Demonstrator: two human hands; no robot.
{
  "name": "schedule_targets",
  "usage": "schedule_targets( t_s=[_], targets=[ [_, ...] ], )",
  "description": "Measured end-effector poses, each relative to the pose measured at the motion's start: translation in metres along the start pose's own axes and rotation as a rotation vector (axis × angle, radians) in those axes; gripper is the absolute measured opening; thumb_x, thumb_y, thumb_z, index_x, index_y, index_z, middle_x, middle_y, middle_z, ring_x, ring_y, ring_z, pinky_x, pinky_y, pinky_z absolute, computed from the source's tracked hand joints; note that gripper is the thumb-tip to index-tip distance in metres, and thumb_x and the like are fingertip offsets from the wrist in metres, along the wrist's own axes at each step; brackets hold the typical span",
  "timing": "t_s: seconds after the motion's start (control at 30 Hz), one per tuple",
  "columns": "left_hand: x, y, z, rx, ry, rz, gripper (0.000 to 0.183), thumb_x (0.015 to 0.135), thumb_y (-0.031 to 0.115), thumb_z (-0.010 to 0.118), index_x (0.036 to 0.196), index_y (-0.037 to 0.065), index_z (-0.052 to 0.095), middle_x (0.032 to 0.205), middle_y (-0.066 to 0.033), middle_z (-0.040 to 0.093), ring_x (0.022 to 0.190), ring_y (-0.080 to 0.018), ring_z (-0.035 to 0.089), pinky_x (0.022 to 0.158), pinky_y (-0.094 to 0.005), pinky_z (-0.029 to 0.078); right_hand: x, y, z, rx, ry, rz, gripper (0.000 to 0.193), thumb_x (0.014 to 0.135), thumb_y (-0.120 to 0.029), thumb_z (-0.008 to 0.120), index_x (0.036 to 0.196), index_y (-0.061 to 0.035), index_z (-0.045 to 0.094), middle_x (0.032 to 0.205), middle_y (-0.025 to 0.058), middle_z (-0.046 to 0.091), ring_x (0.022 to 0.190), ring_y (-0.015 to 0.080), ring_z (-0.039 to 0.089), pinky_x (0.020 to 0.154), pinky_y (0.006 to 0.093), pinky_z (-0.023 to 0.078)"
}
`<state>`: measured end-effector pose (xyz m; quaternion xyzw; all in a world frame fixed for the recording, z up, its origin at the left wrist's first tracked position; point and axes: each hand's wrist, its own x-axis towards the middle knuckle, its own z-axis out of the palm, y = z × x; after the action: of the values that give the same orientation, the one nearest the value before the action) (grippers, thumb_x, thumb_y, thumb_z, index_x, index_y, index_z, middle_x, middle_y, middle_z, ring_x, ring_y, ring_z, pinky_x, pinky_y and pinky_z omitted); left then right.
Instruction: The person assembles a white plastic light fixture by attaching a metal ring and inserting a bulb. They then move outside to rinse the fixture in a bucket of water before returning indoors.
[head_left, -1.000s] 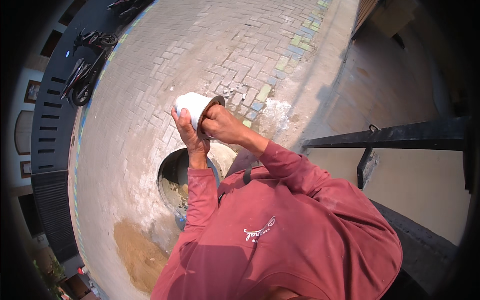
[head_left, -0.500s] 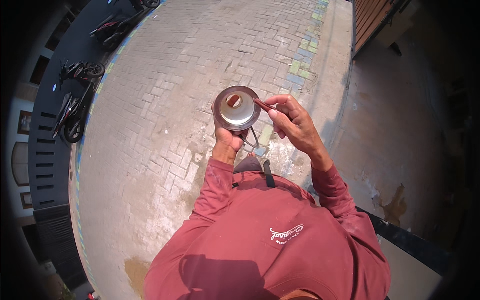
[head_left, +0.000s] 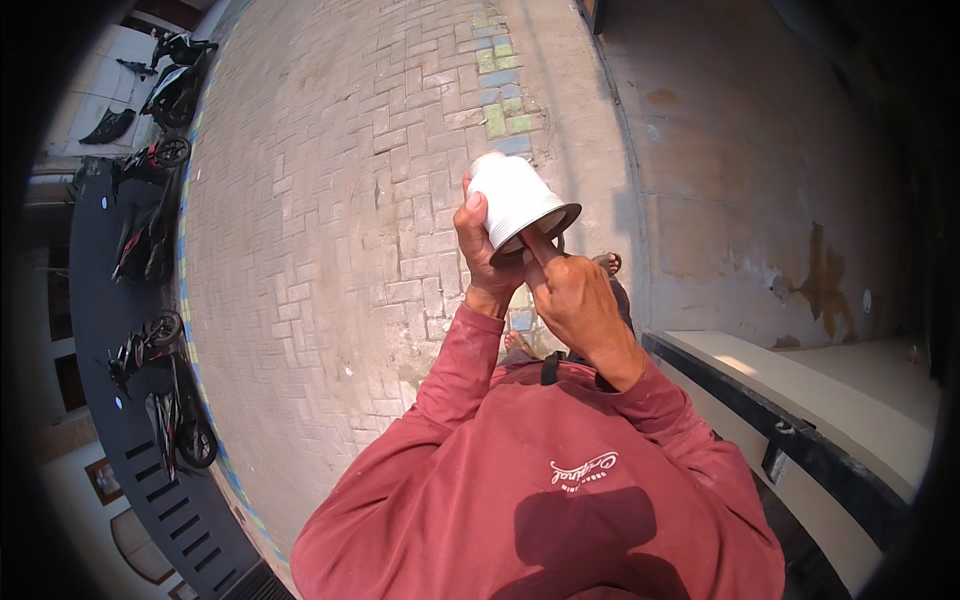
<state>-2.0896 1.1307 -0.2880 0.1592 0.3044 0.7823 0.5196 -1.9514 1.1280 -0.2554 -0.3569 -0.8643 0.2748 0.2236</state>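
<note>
The left hand (head_left: 483, 250) is wrapped around a white cup (head_left: 512, 200), held up in front of the red shirt (head_left: 540, 490); the cup is tipped, its open end facing down toward the right hand (head_left: 572, 300); that hand's fingers reach up to the rim, maybe pinching something small, but it is hard to see; brick ground (head_left: 340, 200) lies below.

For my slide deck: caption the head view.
Left hand grips a white cup while right hand fingers reach inside, above brick paving.
</note>
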Motion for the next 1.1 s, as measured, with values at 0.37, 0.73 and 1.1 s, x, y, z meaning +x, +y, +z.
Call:
schedule_targets(
  t_s=[0.37,0.73,1.1],
  targets=[
    [0.219,-0.085,0.094,0.202,-0.018,0.058,0.075,0.096,0.062,0.043,0.139,0.002,0.052,0.117,-0.0226,0.069,0.107,-0.029,0.068,0.091,-0.0407,0.057,0.146,0.149,-0.106,-0.236,-0.105,0.083,0.07,0.095,-0.009,0.059,0.161,-0.0076,0.038,0.07,0.0175,0.066,0.058,0.0298,0.067,0.058,0.0412,0.052],
    [0.364,-0.178,0.269,-0.063,-0.112,-0.297,0.071,0.098,0.064,0.043,0.136,0.004,0.054,0.115,-0.0268,0.067,0.098,-0.035,0.07,0.083,-0.0429,0.06,0.22,0.269,-0.291,-0.162,0.15,0.096,0.064,0.088,-0.009,0.065,0.151,-0.0192,0.057,0.066,0.0095,0.064,0.055,0.0279,0.066,0.054,0.0422,0.054],
    [0.517,-0.318,0.425,-0.408,-0.652,-0.452,0.078,0.098,0.072,0.045,0.144,0.009,0.048,0.115,-0.0286,0.065,0.102,-0.0378,0.068,0.083,-0.0452,0.062,0.316,0.39,-0.396,-0.155,0.582,0.285,0.039,0.092,-0.013,0.073,0.13,-0.0172,0.07,0.086,0.0129,0.067,0.066,0.0324,0.07,0.06,0.0427,0.057]
  ],
)
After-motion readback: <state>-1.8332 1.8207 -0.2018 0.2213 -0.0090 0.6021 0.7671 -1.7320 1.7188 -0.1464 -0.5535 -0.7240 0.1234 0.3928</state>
